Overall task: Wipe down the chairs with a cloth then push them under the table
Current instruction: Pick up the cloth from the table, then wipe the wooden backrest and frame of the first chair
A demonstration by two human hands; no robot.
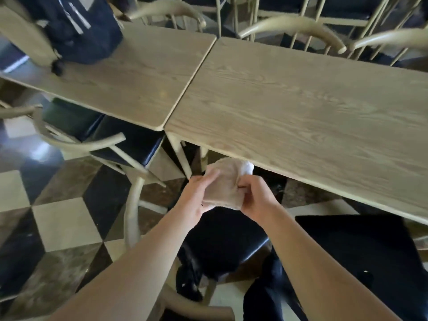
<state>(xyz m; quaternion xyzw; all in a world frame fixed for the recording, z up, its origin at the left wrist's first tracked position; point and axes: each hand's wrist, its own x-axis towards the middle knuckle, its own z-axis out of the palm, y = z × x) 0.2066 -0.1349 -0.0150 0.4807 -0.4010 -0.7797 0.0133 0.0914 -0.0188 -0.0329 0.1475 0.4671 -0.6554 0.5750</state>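
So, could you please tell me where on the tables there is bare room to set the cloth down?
The right table shows bare wood from the seam to its right edge. The left table is free between the seam and the backpack, which crowds its far left corner. Both hands, left and right, hold the cloth just below the right table's near edge.

Two counters (301, 107) stand side by side before you; a backpack (76, 31) sits on the left one, a chair (224, 246) directly below you.

I look down on a checkered floor (58, 218) of cream, black and brown tiles; a dark backpack (76, 28) rests on pale wood tabletops (289, 107).
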